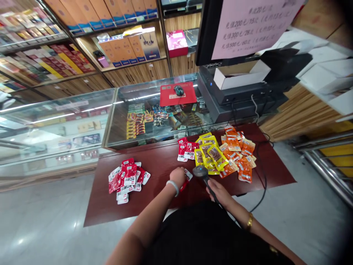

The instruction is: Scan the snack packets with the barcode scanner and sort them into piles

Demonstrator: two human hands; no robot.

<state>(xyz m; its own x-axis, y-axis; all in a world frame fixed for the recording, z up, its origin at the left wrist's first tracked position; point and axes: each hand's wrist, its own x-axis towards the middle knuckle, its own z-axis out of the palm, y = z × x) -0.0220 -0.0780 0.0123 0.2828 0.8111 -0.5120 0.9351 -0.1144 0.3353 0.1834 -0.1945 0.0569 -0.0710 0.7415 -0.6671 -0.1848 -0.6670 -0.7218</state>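
My left hand holds a small red and white snack packet just above the dark red table. My right hand grips the handle of a black barcode scanner, whose head sits right beside that packet. A pile of red packets lies to the left of my hands. Beyond the scanner lie a few more red packets, a heap of yellow packets and a heap of orange packets.
The scanner's black cable loops over the table's right edge. A glass display counter stands behind, bearing a red mouse pad with a mouse. A black register with a monitor is at the back right. Shelves of boxes fill the left wall.
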